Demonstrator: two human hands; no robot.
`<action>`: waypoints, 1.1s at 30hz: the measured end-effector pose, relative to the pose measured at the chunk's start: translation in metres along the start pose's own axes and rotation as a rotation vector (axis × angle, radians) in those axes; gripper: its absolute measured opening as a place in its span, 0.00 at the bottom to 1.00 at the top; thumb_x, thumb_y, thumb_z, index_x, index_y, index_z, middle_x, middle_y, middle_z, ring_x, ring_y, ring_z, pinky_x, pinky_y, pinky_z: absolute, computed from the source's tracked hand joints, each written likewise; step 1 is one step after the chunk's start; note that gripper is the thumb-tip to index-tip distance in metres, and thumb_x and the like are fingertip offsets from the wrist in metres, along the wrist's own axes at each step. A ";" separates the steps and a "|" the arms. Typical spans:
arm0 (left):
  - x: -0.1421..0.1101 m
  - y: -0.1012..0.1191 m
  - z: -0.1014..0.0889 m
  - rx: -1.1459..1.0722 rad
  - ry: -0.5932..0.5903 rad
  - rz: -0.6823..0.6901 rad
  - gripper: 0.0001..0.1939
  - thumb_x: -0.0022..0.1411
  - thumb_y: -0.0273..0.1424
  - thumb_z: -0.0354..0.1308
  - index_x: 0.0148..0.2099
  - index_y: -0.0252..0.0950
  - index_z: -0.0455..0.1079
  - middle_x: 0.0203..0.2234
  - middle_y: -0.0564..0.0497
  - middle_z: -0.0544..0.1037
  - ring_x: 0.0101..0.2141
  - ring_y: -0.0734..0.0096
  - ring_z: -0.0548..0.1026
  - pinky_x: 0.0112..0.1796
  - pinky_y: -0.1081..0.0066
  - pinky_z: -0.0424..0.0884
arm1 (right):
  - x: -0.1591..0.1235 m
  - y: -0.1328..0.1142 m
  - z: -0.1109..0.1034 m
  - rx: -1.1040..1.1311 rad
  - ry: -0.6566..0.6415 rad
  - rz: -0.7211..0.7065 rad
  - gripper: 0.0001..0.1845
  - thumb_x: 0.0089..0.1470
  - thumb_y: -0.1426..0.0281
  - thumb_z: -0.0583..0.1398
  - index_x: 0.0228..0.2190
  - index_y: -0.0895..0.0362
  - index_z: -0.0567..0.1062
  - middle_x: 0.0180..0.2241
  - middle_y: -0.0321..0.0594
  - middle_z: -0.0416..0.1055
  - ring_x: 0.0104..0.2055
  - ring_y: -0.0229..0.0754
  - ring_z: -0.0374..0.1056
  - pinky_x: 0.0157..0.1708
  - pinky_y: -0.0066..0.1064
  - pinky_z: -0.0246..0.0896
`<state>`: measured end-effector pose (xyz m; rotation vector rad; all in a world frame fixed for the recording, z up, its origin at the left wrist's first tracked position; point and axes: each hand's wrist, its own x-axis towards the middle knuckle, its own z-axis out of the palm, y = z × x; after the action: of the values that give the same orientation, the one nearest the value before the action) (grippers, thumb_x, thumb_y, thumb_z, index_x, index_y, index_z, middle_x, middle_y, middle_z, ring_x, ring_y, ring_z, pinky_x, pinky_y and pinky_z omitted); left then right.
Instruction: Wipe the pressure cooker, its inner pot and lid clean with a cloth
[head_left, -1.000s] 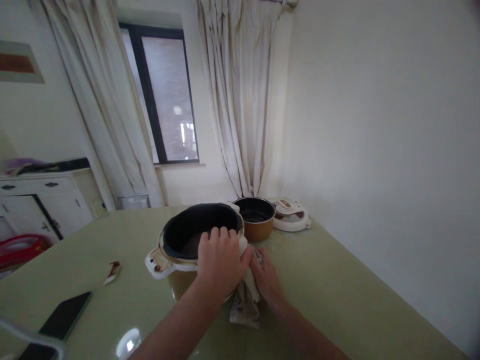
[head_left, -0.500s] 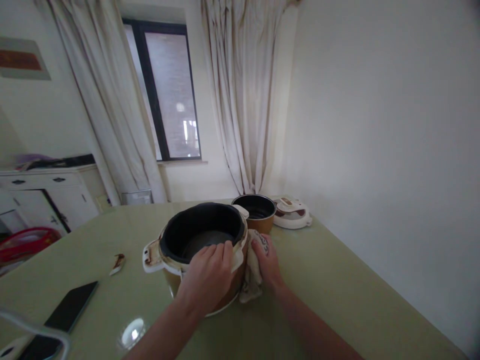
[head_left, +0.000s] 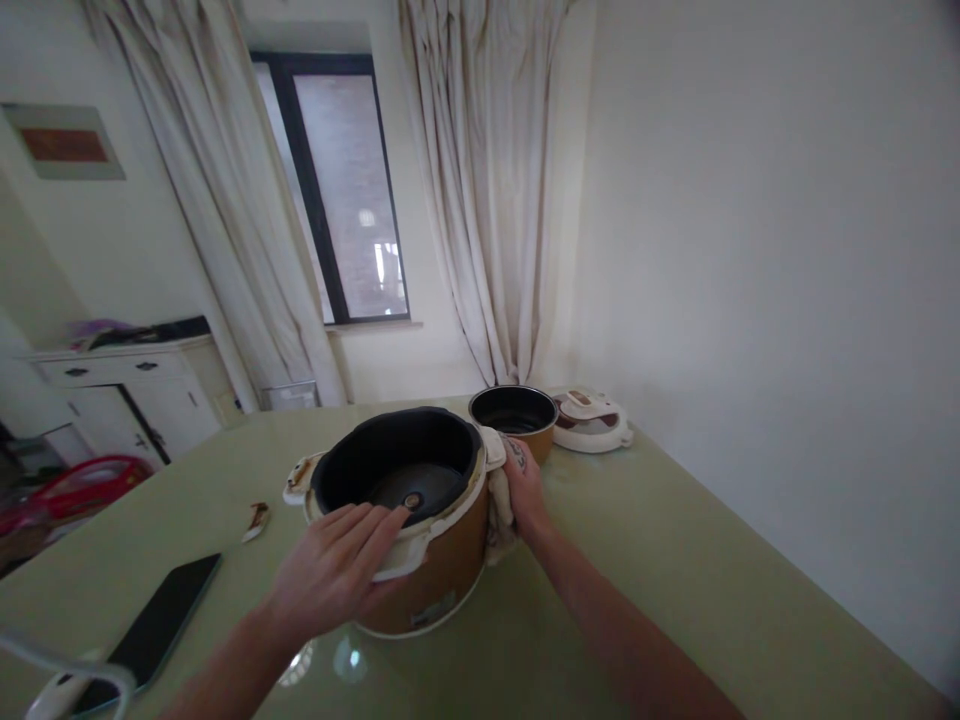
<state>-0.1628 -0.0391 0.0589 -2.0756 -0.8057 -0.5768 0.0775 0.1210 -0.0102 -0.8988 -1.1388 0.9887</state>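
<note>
The near-left rim of the cooker body (head_left: 450, 560), set on the table (head_left: 660, 590), is gripped by the left hand (head_left: 337, 560), its fingers closed over the edge. The cloth (head_left: 500, 510) is held bunched in the closed fingers of the right hand (head_left: 527, 490), by far the nearer hand to it, its hanging length roughly upright; to the left of these fingers, the cooker's right wall is met by the cloth.

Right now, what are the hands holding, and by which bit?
The left hand holds the cooker by its near white rim. The right hand holds the cloth by its bunched upper part.
</note>
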 end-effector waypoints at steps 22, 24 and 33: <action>0.016 -0.012 0.047 0.167 -0.121 -0.205 0.20 0.71 0.47 0.59 0.48 0.33 0.76 0.32 0.44 0.83 0.32 0.59 0.81 0.36 0.61 0.73 | -0.017 0.015 0.007 -0.105 0.003 0.012 0.26 0.55 0.51 0.62 0.49 0.54 0.73 0.48 0.45 0.78 0.51 0.51 0.73 0.56 0.43 0.66; 0.023 -0.008 0.053 0.171 -0.131 -0.244 0.21 0.70 0.48 0.60 0.47 0.33 0.77 0.32 0.44 0.83 0.33 0.59 0.82 0.38 0.60 0.73 | -0.046 0.033 0.002 -0.142 -0.001 0.003 0.26 0.57 0.51 0.62 0.51 0.54 0.72 0.50 0.46 0.77 0.52 0.52 0.73 0.56 0.43 0.66; 0.023 -0.008 0.049 0.091 -0.102 -0.320 0.20 0.69 0.48 0.60 0.45 0.35 0.78 0.31 0.45 0.84 0.32 0.59 0.82 0.36 0.62 0.72 | -0.109 0.050 0.009 -0.555 -0.509 -0.652 0.21 0.52 0.63 0.69 0.49 0.42 0.78 0.51 0.44 0.74 0.53 0.55 0.69 0.52 0.48 0.69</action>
<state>-0.1466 0.0127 0.0504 -1.9180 -1.2144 -0.5969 0.0472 0.0338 -0.0878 -0.6232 -2.0409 0.3526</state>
